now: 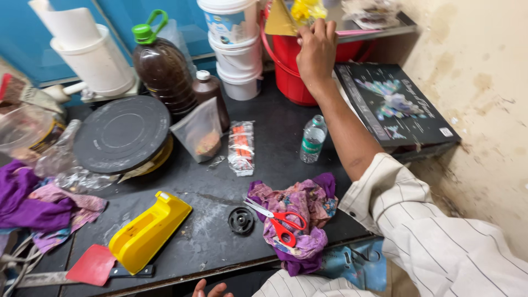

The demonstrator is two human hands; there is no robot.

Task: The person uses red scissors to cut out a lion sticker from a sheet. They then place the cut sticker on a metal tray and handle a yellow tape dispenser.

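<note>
My right hand [316,49] reaches to the back of the dark table [275,143] and rests at the rim of a red bucket [291,71]. Its thumb and fingers pinch the lower corner of a gold triangular card [278,21] that sticks out of the bucket, beside something yellow [308,8]. Only the fingertips of my left hand [212,289] show at the bottom edge, below the table's front, spread and holding nothing. Red-handled scissors [278,220] lie on a crumpled purple patterned cloth [302,206] near the front edge.
Stacked white tubs [236,60], a large brown bottle with a green cap [162,69], a small brown bottle [212,93], a water bottle [313,138], a black round turntable [122,133], a yellow plastic holder [147,231], a black disc [241,220] and a dark box [393,104] crowd the table.
</note>
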